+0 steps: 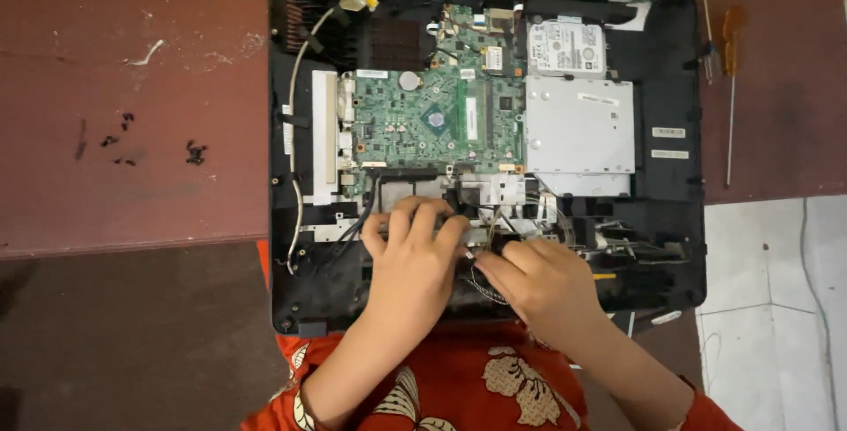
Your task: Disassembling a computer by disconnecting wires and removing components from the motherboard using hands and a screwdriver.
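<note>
- Computer case [679, 219], black and lying open face-up on the reddish-brown bench [132, 131], is what both hands work inside; its long side runs left to right across the view, and its near edge sits just above the person's red patterned clothing.
- Green circuit board [432, 118] fills the middle of the case, straight ahead of both hands and a little apart from the fingertips.
- Silver metal cover [578, 127] lies to the right of the board, with a small hard drive [565, 45] just beyond it towards the far edge.
- Metal bracket [494, 191] with dark cables sits just below the board; this is the spot both hands close on, and it lies between them, just past the fingers.
- Left hand [415, 250] rests palm-down, fingers curled and pressed on the cables and bracket strip; whether it pinches anything I cannot tell.
- Right hand [538, 277] comes in from the right, fingertips narrowed on a small connector [470, 254] or wire end, touching the left hand; it is the nearer hand to that part.
- Screwdriver [730, 96] with an orange handle lies on the bench right of the case, well apart from both hands.
- Black screws [194, 152] lie scattered on the bench far to the left.
</note>
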